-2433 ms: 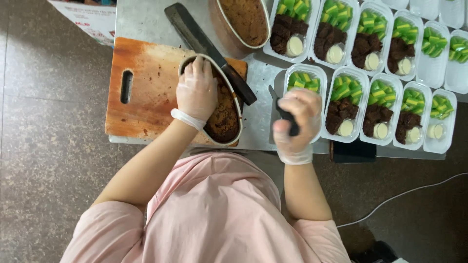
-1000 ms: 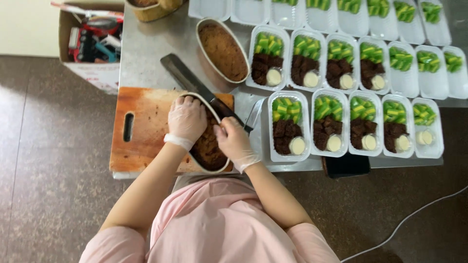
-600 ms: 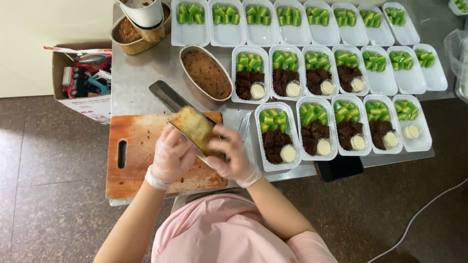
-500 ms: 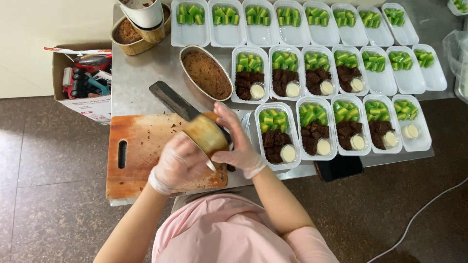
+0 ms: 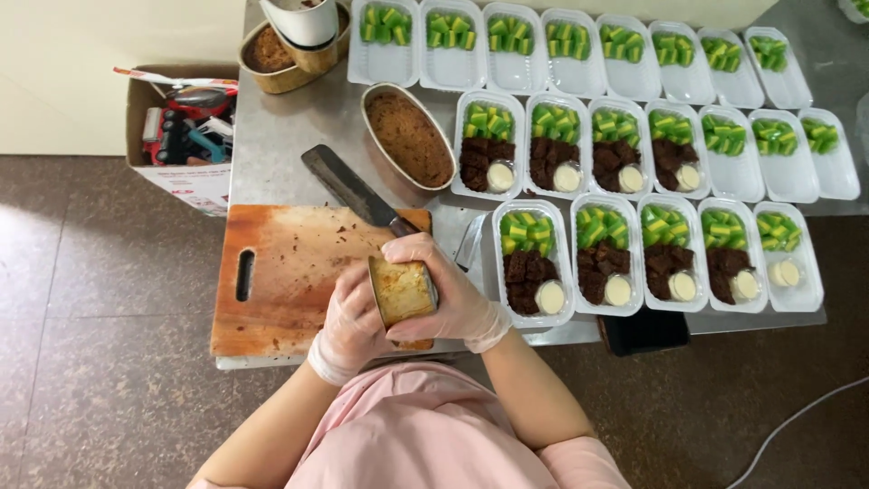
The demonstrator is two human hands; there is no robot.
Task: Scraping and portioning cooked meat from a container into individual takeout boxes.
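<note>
- The gloved left hand (image 5: pixel 348 321) and gloved right hand (image 5: pixel 444 290) are gripping a small metal tin (image 5: pixel 401 292) from both sides, tipped over the near right corner of the wooden cutting board (image 5: pixel 290 272).
- A long dark cleaver (image 5: pixel 348 190) is lying across the board's far edge, just beyond the hands.
- An oval foil pan (image 5: pixel 409 138) of brown crumbly filling is sitting farther back.
- Clear plastic trays (image 5: pixel 532 263) holding green pieces, dark chunks and pale round cups are lining the steel table (image 5: pixel 281 136) to the right.
- A cardboard box (image 5: pixel 181 136) of tools is resting far left.
</note>
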